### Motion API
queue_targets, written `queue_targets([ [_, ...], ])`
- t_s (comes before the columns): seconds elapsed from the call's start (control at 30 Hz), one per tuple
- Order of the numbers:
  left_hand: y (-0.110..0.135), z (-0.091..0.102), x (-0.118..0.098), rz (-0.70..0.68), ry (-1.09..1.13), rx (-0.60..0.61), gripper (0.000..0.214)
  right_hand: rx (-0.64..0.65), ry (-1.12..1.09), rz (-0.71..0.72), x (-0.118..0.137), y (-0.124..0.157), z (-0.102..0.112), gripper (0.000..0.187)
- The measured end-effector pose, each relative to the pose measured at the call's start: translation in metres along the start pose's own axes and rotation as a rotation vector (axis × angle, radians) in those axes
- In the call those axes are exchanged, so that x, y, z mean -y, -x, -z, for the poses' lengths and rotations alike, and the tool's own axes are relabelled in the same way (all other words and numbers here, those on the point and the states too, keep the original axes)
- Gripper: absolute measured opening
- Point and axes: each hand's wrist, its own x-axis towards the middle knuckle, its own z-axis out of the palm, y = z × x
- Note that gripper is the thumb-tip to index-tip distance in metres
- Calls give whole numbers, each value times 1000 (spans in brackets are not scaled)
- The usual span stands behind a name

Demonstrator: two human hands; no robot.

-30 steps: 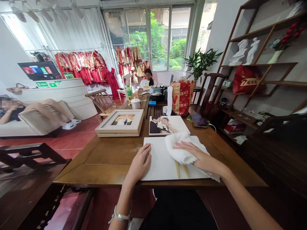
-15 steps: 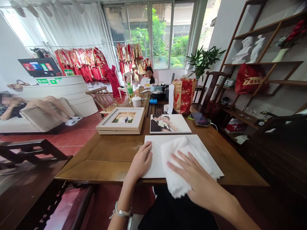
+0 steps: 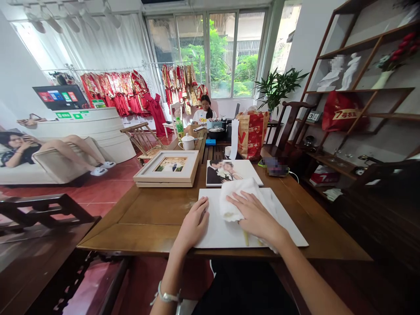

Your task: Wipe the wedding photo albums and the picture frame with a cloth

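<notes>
A white panel (image 3: 215, 234) lies flat near the front edge of the table. My left hand (image 3: 195, 221) rests open along its left side, fingertips on the edge of the board. My right hand (image 3: 259, 214) is spread open on top of a folded white cloth (image 3: 229, 205), pressing it against the panel. Part of the cloth trails under my wrist, and my right thumb is hard to make out. Yellowish marks show on the panel below that hand. Just behind the panel lies a wedding photo print (image 3: 239, 171), and the cloth's far edge overlaps its near side in view.
Stacked frames (image 3: 167, 168) stand to the left on the wooden table (image 3: 141, 214). Farther back are a lidded white cup (image 3: 187, 141), a green bottle (image 3: 179, 127) and a paper bag (image 3: 252, 133). A phone (image 3: 275, 166) lies at right. One person sits behind the table; another reclines on a sofa.
My right hand has pushed the cloth away from me, up the panel. The cloth is more bunched, and marks on the near part of the panel show. My left hand stays put.
</notes>
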Motion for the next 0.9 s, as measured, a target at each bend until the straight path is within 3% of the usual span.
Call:
queue_targets([
  [0.1, -1, 0, 2, -6, 7, -3, 42, -131, 104, -14, 25, -3, -16, 73],
  [0.2, -1, -1, 3, -12, 24, -9, 41, -152, 93, 82, 45, 19, -28, 73],
  [0.3, -1, -1, 4, -11, 49, -9, 41, -56, 15, 198, 55, 52, -32, 81],
  [0.4, -1, -1, 4, -8, 52, -22, 40, 139, -32, 302, 53, 80, -23, 92],
  [0.5, -1, -1, 4, -4, 47, -33, 40, 266, -10, 277, 43, 94, -4, 95],
  [0.6, 0, -1, 3, 13, 44, -29, 41, 168, 53, 137, 31, 90, 7, 93],
  [0.73, 0, -1, 2, 22, 45, -26, 41, -57, 133, -6, 26, 59, -4, 81],
  [0.9, 0, 1, 3, -18, 68, -23, 41, -133, 41, 161, 48, 33, -30, 79],
])
